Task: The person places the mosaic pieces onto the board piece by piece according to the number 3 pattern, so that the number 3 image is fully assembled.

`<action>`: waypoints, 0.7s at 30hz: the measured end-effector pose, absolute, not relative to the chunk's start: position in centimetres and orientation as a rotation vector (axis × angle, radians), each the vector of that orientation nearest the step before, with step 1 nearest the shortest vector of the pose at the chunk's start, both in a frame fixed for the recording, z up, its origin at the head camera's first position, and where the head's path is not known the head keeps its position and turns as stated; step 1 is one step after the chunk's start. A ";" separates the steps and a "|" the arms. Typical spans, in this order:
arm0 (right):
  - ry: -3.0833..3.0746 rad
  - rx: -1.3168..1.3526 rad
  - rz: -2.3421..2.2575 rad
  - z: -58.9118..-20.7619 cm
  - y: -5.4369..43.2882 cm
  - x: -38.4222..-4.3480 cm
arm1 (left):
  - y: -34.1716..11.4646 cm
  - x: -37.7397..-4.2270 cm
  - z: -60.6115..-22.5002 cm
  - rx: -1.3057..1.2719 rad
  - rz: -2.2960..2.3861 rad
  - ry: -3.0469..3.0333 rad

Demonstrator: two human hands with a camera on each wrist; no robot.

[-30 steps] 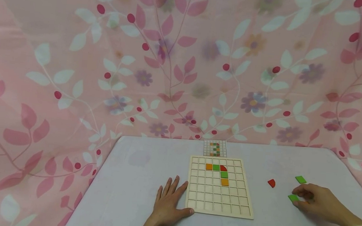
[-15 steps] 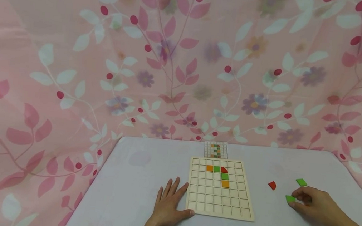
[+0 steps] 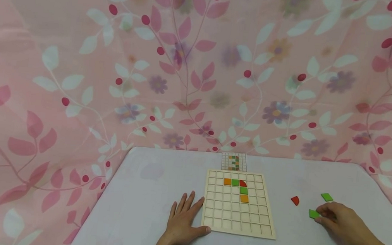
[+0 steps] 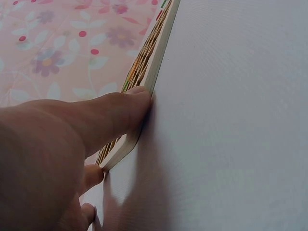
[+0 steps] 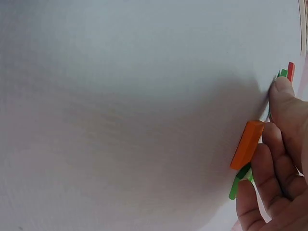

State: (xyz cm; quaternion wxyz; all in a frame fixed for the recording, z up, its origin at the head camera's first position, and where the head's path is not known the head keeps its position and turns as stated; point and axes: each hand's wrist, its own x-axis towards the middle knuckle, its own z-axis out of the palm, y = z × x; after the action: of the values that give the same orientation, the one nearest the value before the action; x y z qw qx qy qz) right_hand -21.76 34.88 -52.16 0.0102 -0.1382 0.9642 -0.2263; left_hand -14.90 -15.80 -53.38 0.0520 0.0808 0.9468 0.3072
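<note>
A pale wooden grid board (image 3: 221,212) lies on the table, holding orange, green and red tiles near its top. My left hand (image 3: 182,224) is spread beside it, thumb and a fingertip touching its left edge; in the left wrist view the thumb (image 4: 118,113) presses that edge. To the right, my right hand (image 3: 342,225) pinches a green tile (image 3: 313,214) at the table between thumb and index finger. In the right wrist view an orange tile (image 5: 248,144) lies by the curled fingers, with another green piece (image 5: 234,188) below it; the head view hides the orange one.
A red quarter-round tile (image 3: 295,201) lies between the board and the right hand. Another green tile (image 3: 327,197) sits just beyond that hand. Behind the board is a small pattern card (image 3: 228,162). A floral cloth (image 3: 199,80) hangs at the back.
The right hand has shifted slightly left, and the green tile at its fingertips has moved left and turned. The left hand stays at the board's edge.
</note>
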 end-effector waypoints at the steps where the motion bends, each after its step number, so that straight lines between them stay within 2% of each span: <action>1: 3.015 -0.430 -0.704 -52.2 34.8 -21.8 | -15.8 -14.9 -53.4 0.243 0.936 2.877; 21: 3.025 -0.459 -0.765 -52.1 30.7 -22.2 | -15.8 -15.1 -53.8 0.226 0.939 2.877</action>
State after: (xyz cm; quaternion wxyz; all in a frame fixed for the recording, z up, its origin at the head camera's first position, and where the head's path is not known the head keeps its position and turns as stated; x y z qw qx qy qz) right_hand -22.20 30.73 -52.08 -0.0062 -0.1455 0.9592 -0.2425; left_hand -15.13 -15.81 -53.81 0.0534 0.0745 0.9466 0.3090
